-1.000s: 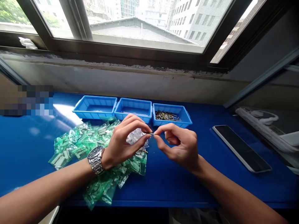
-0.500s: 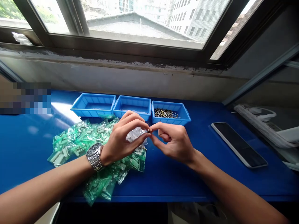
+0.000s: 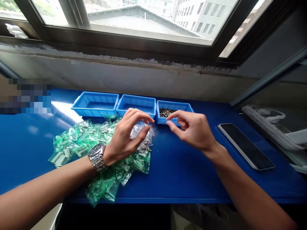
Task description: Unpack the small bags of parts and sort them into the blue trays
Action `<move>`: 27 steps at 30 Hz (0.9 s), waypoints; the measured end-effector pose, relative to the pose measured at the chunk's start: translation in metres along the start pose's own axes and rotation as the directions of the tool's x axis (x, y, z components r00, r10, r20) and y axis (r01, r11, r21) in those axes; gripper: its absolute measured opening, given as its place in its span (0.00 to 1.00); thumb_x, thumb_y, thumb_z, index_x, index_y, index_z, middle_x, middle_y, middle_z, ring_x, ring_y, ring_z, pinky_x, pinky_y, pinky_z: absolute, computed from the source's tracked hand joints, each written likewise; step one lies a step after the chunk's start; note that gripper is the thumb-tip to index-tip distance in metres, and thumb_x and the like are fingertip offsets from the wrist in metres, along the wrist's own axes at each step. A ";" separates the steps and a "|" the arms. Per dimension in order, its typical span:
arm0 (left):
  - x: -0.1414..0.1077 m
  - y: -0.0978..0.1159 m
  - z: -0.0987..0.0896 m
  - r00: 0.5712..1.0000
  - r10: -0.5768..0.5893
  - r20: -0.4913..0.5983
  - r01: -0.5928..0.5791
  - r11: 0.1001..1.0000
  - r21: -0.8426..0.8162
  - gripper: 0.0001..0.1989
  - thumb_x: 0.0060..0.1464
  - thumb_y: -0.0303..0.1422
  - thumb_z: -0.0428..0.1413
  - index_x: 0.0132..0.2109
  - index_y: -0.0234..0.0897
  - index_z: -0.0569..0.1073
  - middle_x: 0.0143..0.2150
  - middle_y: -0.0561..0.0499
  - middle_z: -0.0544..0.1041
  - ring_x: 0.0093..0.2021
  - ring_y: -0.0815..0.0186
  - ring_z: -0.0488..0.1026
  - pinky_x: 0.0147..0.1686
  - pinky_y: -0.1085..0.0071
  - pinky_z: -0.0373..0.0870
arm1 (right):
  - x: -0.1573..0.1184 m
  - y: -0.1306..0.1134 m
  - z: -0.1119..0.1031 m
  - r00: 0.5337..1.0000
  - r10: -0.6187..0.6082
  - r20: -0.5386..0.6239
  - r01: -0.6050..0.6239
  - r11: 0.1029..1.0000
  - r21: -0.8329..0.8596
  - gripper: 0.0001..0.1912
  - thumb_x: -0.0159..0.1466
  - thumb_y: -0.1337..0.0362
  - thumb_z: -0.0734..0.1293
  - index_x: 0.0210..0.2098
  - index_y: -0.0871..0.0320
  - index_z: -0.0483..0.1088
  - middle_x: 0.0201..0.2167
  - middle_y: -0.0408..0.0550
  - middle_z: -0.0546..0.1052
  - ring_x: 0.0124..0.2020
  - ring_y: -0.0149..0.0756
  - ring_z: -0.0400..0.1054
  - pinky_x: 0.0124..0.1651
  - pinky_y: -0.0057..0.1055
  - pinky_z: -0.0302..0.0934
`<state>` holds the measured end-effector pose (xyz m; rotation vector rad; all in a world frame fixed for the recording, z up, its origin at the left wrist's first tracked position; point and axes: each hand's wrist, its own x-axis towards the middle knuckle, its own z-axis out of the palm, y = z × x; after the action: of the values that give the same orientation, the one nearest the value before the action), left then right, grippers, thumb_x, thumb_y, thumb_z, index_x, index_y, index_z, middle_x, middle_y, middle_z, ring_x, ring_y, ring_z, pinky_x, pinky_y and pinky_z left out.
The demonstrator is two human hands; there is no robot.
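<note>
3 blue bins (image 3: 114, 105) at table (image 3: 182, 179) back edge; R bin (image 3: 174, 111) holds brass pins (image 3: 166, 112). L hand (image 3: 126, 137) cupped at crumpled clear poly bag (image 3: 142, 137), grip unclear; R hand (image 3: 192, 127) released, empty.

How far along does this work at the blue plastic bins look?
Done: brass-coloured metal pins lie heaped in the rightmost blue plastic bin. In hand: the left hand cups a crumpled clear plastic bag, and the right hand hangs at that bin's front edge. Left: a pile of green plastic bags holding parts lies on the blue bench.
</note>
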<state>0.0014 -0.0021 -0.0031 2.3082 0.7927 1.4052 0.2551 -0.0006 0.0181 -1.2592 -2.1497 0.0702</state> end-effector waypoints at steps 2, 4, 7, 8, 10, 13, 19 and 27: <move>0.000 0.000 0.000 1.000 0.000 0.004 0.000 1.000 0.010 0.05 0.69 0.27 0.55 0.49 0.36 0.75 0.45 0.47 0.79 0.46 0.61 0.73 0.48 0.60 0.72 | -0.003 -0.014 0.004 0.951 -0.170 0.259 0.131 0.978 0.162 0.03 0.65 0.64 0.73 0.37 0.58 0.79 0.22 0.37 0.70 0.20 0.27 0.57 0.27 0.27 0.53; 0.001 0.000 0.000 1.000 0.002 0.006 -0.003 1.000 0.019 0.05 0.69 0.27 0.55 0.48 0.36 0.75 0.44 0.47 0.79 0.45 0.61 0.73 0.48 0.60 0.71 | -0.006 -0.026 0.009 0.887 -0.234 0.397 0.161 0.965 0.208 0.04 0.64 0.65 0.75 0.38 0.58 0.79 0.23 0.37 0.71 0.20 0.26 0.58 0.28 0.26 0.53; 0.001 0.001 -0.001 1.000 -0.007 0.014 0.007 1.000 0.024 0.05 0.68 0.26 0.55 0.48 0.35 0.75 0.43 0.46 0.79 0.45 0.61 0.73 0.47 0.60 0.71 | -0.009 -0.034 0.015 0.861 -0.238 0.448 0.172 0.968 0.184 0.07 0.62 0.64 0.77 0.40 0.57 0.79 0.23 0.36 0.71 0.20 0.26 0.59 0.28 0.27 0.51; 0.001 0.001 -0.002 1.000 -0.011 0.017 0.011 1.000 0.024 0.05 0.68 0.26 0.55 0.48 0.35 0.75 0.43 0.46 0.79 0.45 0.61 0.73 0.47 0.60 0.71 | -0.010 -0.035 0.016 0.856 -0.234 0.461 0.172 0.970 0.172 0.07 0.62 0.64 0.77 0.40 0.57 0.80 0.22 0.35 0.71 0.20 0.26 0.59 0.28 0.27 0.50; 0.000 0.001 -0.002 0.999 -0.017 0.027 0.016 1.000 0.024 0.05 0.68 0.25 0.55 0.48 0.35 0.75 0.43 0.47 0.79 0.45 0.62 0.73 0.48 0.60 0.71 | -0.010 -0.035 0.018 0.843 -0.227 0.488 0.173 0.973 0.153 0.06 0.63 0.64 0.77 0.40 0.56 0.80 0.21 0.35 0.71 0.20 0.27 0.58 0.28 0.28 0.48; 0.000 0.001 -0.001 0.999 -0.016 0.041 0.015 1.000 0.023 0.06 0.68 0.25 0.54 0.48 0.35 0.75 0.43 0.47 0.79 0.44 0.62 0.74 0.48 0.61 0.71 | -0.011 -0.036 0.020 0.840 -0.218 0.497 0.179 0.976 0.126 0.03 0.65 0.66 0.75 0.39 0.56 0.80 0.21 0.36 0.72 0.21 0.27 0.58 0.28 0.29 0.46; 0.002 0.001 0.001 0.999 -0.019 0.045 0.019 1.000 0.013 0.06 0.68 0.24 0.54 0.48 0.35 0.75 0.43 0.47 0.79 0.44 0.63 0.74 0.47 0.62 0.71 | -0.010 -0.037 0.013 0.836 -0.185 0.517 0.171 0.982 0.074 0.03 0.64 0.69 0.72 0.37 0.57 0.79 0.22 0.38 0.73 0.21 0.28 0.60 0.28 0.30 0.45; 0.002 0.000 -0.001 0.996 -0.032 0.083 0.031 0.999 0.011 0.05 0.68 0.25 0.56 0.46 0.35 0.76 0.42 0.48 0.80 0.45 0.61 0.73 0.49 0.61 0.70 | -0.007 -0.016 -0.009 0.955 -0.181 0.235 0.150 0.978 0.146 0.03 0.62 0.70 0.72 0.35 0.57 0.76 0.21 0.35 0.65 0.20 0.25 0.58 0.27 0.25 0.53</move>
<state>0.0016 -0.0009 -0.0012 2.3347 0.8091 1.2858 0.2499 -0.0173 0.0281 -1.0377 -2.4143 0.3028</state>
